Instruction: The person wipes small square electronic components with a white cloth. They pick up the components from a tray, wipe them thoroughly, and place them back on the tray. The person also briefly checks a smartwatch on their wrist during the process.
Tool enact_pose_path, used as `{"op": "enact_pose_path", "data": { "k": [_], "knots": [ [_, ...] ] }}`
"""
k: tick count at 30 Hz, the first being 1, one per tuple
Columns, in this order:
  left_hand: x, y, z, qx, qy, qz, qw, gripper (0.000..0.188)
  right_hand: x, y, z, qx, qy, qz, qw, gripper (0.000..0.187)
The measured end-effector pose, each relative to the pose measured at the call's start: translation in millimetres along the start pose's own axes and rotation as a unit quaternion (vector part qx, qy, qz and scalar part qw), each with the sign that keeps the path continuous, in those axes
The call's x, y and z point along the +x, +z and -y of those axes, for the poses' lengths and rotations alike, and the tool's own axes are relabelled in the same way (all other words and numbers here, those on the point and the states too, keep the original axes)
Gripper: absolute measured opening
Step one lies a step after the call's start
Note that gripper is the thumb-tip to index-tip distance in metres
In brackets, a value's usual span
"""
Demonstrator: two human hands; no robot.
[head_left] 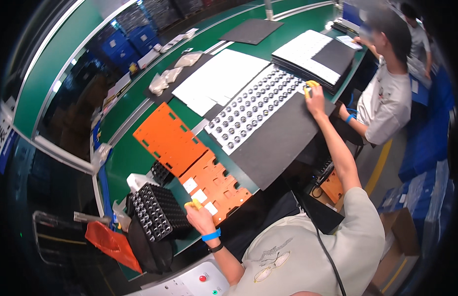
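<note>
My left hand (201, 220), with yellow finger covers and a blue wristband, is at the near left edge of a hinged orange plastic board (164, 140). Its fingertips are drawn together beside small white cards (190, 185) lying on the board; anything between them is too small to make out. Further off, my right hand (315, 100) reaches the right end of a white sheet (235, 151) bearing rows of round black parts (253, 103). Yellow covers are on its fingers too, which are pinched together over the sheet's corner; what they hold is hidden.
A black tray of round parts (152, 212) stands left of the orange board. A dark grey mat (278, 143) lies nearest me. Beyond are white sheets (221, 79), a stack of sheets (313, 54) and plastic bags (164, 80). A co-worker (389, 93) sits at the right.
</note>
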State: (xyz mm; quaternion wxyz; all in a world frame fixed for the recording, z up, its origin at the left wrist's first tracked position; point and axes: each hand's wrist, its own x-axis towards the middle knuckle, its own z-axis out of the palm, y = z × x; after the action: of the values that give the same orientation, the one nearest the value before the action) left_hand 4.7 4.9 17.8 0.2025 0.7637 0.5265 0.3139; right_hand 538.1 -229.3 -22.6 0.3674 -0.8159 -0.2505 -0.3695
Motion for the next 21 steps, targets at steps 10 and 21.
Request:
{"op": "enact_pose_path", "data": {
  "k": [10, 21],
  "knots": [
    [-5, -13, 3, -0.216, 0.03, 0.043, 0.975, 0.015, -55, -103, 137, 0.231, -0.032, 0.056, 0.971, 0.024],
    [-73, -1, -58, -0.657, -0.192, 0.442, 0.579, 0.028, -152, -171, 299, 0.502, -0.049, 0.26, 0.823, 0.029]
  ]
}}
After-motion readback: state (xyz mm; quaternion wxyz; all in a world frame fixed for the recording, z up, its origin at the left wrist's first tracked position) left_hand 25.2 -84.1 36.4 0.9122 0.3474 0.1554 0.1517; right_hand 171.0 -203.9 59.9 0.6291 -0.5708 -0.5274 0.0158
